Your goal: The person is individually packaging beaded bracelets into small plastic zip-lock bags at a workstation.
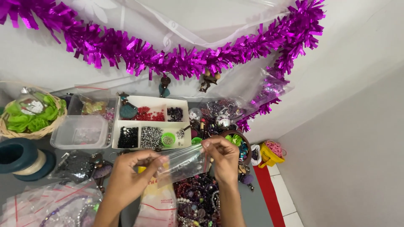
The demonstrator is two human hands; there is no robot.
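**Op A:** My left hand (126,174) has its thumb and fingers pinched on the near edge of a small clear zip bag (184,164); my right hand (223,156) pinches the opposite top corner. Both are closed on the plastic, and the bag hangs stretched between them, above the table (261,210) and just in front of the white compartment tray (151,122).

**Op B:** Which step do you make that?

**Op A:** I'd judge I'm working the bag's mouth, either parting or pressing the seal; I can't tell which from here. There may be something small and dark inside, but the plastic glares too much to say.

**Op B:** What does the next move ask of you?

**Op A:** A steady two-point grip, I think, with the fingertips right at the seal strip and the bag kept level so nothing slides out.

**Op B:** And the containers?

**Op A:** The tray's back row holds a teal stone piece, red beads (148,114) and dark purple beads. The front row holds black beads (128,137), silver beads (150,137) and a small green cup (168,139). Left of it sits a clear plastic tub (80,132) with its lid on, contents unclear. Further left, a wicker basket (31,133) holds green fabric petals. Below my hands lies a heap of mixed beaded strands (198,197), and more zip bags (46,206) lie at the lower left.
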